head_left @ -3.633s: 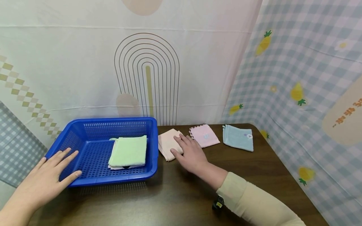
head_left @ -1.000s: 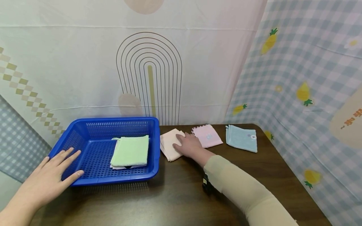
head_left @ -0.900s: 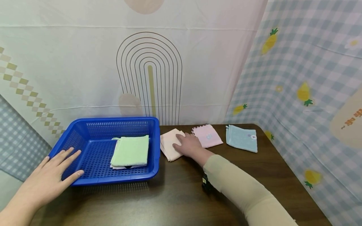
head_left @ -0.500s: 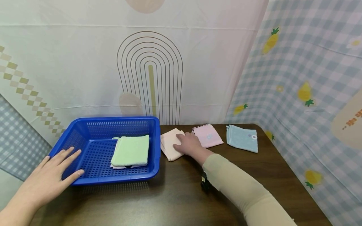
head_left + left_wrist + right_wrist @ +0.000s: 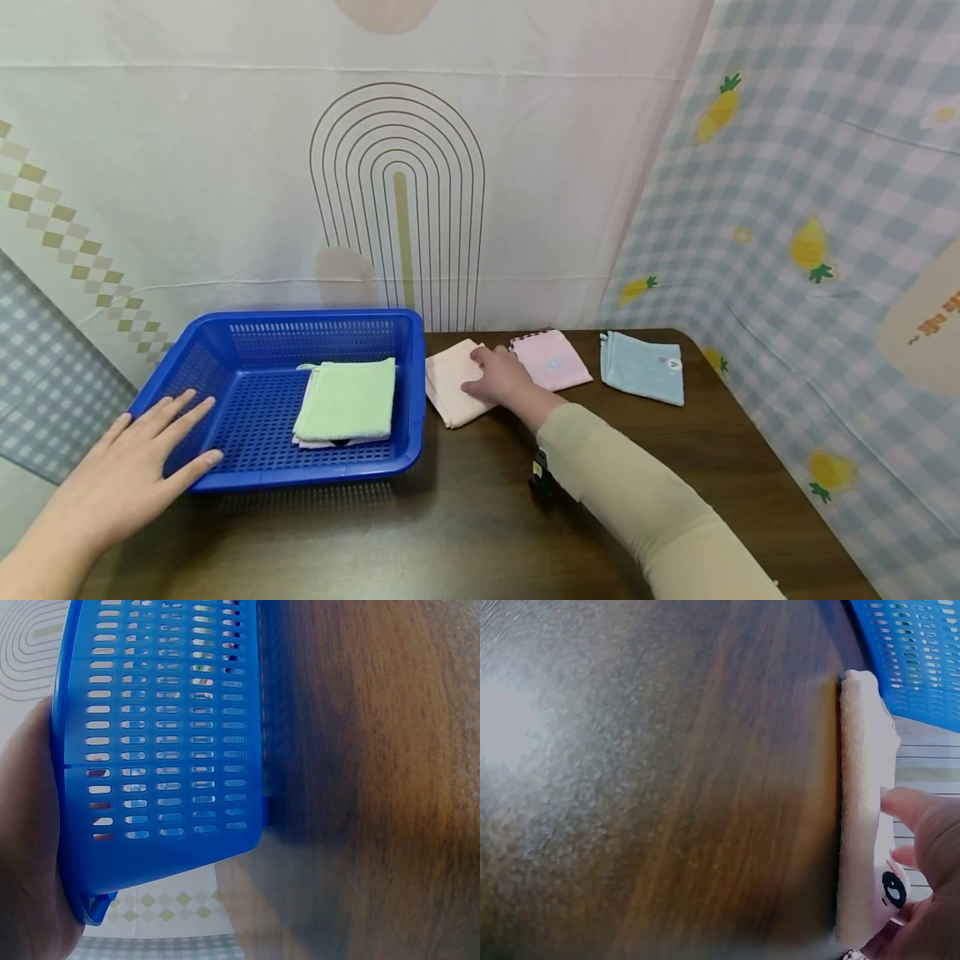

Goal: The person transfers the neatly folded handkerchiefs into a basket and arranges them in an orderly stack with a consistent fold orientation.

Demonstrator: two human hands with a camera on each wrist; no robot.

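My left hand [image 5: 131, 471] lies with straight, spread fingers over the left rim of a blue plastic basket [image 5: 315, 477]. In the left wrist view that hand shows against the slotted basket wall [image 5: 169, 742]. My right hand [image 5: 501, 379] is on the right part of a folded peach towel [image 5: 450, 383] beside the basket, its fingers bent and pinching the cloth near its edge. The right wrist view shows the thumb and fingers [image 5: 904, 806] on the towel [image 5: 862, 787], by a black printed eye. Part of the grip is hidden.
A folded light green towel [image 5: 348, 400] lies in the basket's right half, over a whitish cloth. On the dark wooden table [image 5: 480, 517], a pink towel [image 5: 555, 367] is just right of my right hand, and a light blue towel [image 5: 641, 368] lies farther right. Printed curtains hang behind.
My right hand has shifted slightly, its fingers going from lying nearly straight on the peach towel to bending at its right edge. My left hand keeps its place at the basket rim.
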